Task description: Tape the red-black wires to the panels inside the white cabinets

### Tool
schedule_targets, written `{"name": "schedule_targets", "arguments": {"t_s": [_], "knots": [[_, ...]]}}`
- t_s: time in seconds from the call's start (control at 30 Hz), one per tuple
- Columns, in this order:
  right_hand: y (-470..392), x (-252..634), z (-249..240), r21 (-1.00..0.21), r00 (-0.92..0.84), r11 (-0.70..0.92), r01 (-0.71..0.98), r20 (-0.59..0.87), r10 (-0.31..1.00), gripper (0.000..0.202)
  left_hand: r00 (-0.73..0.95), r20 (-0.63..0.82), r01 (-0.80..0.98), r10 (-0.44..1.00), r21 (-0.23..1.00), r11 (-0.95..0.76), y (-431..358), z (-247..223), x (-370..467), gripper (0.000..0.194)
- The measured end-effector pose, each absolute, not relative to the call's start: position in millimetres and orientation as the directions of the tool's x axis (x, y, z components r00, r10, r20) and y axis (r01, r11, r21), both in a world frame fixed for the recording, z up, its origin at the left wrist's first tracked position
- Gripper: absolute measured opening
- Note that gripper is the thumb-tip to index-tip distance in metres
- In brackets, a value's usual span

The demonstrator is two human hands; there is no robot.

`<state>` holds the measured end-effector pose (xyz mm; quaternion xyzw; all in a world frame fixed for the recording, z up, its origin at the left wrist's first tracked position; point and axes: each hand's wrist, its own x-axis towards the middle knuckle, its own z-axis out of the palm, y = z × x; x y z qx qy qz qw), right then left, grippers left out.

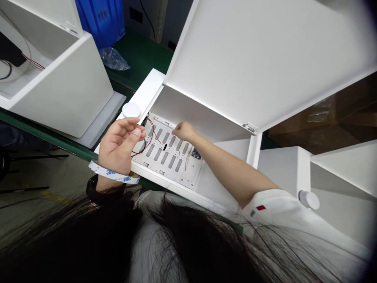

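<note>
An open white box [251,157] stands in front of me, its large lid [259,59] raised. Inside lies a white slotted plate [161,154] with red and black wires [152,133] at its left end and a small blue circuit board [196,154] at its right. My left hand [119,143] is at the box's left end, just below a round white knob [131,110], thumb and fingers pinched together. Over the far side of the plate, my right hand [184,131] is closed, fingertips pointing down. Whatever either hand holds is hidden or too small to make out.
Another open white box [63,86] with wires inside stands at left on the green bench [144,51]. A blue bin [103,19] and clear plastic bag [114,59] are behind. More white boxes [341,188] stand at right, with cardboard [297,118] beyond.
</note>
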<state>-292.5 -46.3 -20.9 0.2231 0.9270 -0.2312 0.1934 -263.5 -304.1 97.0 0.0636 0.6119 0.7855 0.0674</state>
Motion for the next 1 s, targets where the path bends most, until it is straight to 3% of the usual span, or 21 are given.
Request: {"name": "schedule_targets", "arguments": {"t_s": [0.1,0.2,0.27,0.33,0.4,0.5,0.6,0.73,0.77,0.87,1.0], "knots": [[-54,-296,45,-0.522,-0.845,0.763,0.381,-0.531,0.059,0.01,-0.971,-0.031,-0.058,0.236,0.992,-0.11,-302,96,-264,0.038],[-82,-283,107,-0.754,-0.93,0.627,0.193,-0.344,-0.127,0.006,-0.926,-0.133,-0.124,0.352,0.991,0.049,-298,95,-264,0.056],[-104,-271,135,-0.817,-0.959,0.568,0.102,-0.232,-0.161,0.004,-0.897,-0.172,-0.129,0.407,0.983,0.131,-297,97,-264,0.053],[-121,-261,151,-0.845,-0.972,0.533,0.046,-0.162,-0.173,0.005,-0.9,-0.18,-0.101,0.397,0.972,0.213,-297,102,-263,0.038],[-129,-257,154,-0.875,-0.972,0.483,0.001,-0.115,-0.206,0.007,-0.922,-0.169,-0.078,0.349,0.963,0.259,-297,107,-261,0.025],[-119,-262,137,-0.89,-0.977,0.455,-0.028,-0.072,-0.202,0.015,-0.948,-0.156,-0.096,0.277,0.971,0.219,-297,113,-259,0.02],[-87,-270,88,-0.724,-0.986,0.681,0.109,-0.166,-0.019,0.017,-0.965,-0.135,-0.1,0.227,0.983,0.157,-296,114,-258,0.02],[-42,-255,-5,-0.201,-0.872,0.939,0.279,-0.462,0.16,0.013,-0.974,-0.083,-0.066,0.212,0.994,0.086,-296,113,-257,0.023],[-33,-247,-25,-0.137,-0.836,0.948,0.288,-0.519,0.179,0.016,-0.974,-0.074,-0.058,0.216,0.995,0.077,-296,112,-258,0.025],[-18,-226,-66,-0.073,-0.762,0.929,0.362,-0.597,0.25,0.022,-0.972,-0.064,-0.048,0.226,0.996,0.076,-296,112,-258,0.024],[-21,-215,-84,-0.129,-0.791,0.913,0.387,-0.554,0.257,0.02,-0.974,-0.078,-0.06,0.212,0.994,0.092,-295,113,-258,0.022]]}}
